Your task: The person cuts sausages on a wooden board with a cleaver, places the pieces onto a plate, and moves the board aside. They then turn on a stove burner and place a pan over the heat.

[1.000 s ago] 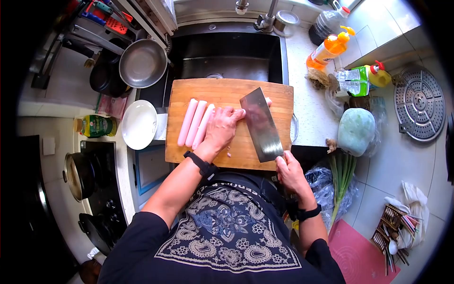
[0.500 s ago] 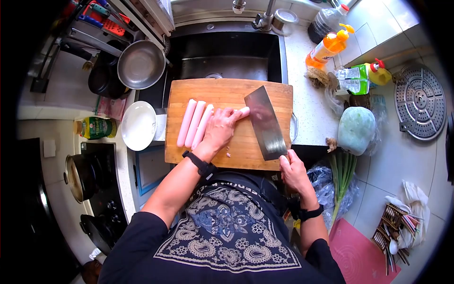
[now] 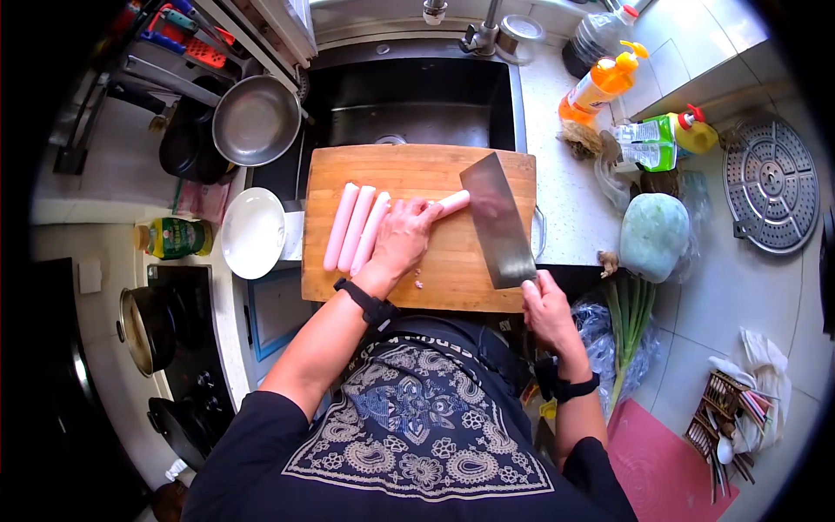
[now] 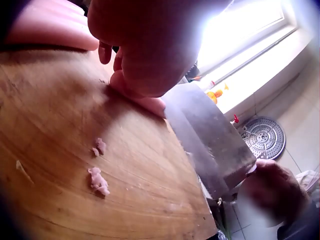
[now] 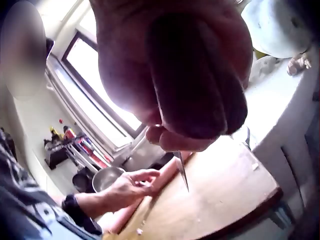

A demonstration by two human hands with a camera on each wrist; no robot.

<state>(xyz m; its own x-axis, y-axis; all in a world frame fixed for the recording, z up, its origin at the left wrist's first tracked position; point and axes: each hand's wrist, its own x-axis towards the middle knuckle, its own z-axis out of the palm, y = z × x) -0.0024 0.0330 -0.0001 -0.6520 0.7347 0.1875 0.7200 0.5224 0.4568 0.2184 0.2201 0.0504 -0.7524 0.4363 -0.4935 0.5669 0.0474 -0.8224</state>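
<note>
Right hand: nearest to me, this hand (image 3: 549, 315) grips the handle end of the cleaver (image 3: 502, 228), just past the near edge of the cutting board (image 3: 444, 271).
Cleaver feel: I judge it stiff and fairly heavy towards the blade; I would hold it by the handle, close to the blade, and keep fingers off the edge.
Pink scraps: a few soft-looking scraps (image 4: 99, 181) lie on the wood, on the near side of the left hand.
Left hand: this hand (image 3: 403, 237) lies over the board, fingers bent down, pinching the held sausage (image 3: 452, 204).
Held sausage, place: under the left fingertips, its bare end pointing forward and right to the blade; whether that end touches the steel I cannot tell.
Held sausage, feel: I expect it light, soft and springy, perhaps a little slick, quick to roll and easily dented; I would take it lightly across its sides, fingertips tucked back from the cleaver.
Three sausages: side by side to the left of the left hand (image 3: 356, 230), the closest of them right against it as seen from the head; likely just as soft, best lifted around the middle.
Sink: farthest out, the dark sink (image 3: 409, 63) sits beyond the board.
</note>
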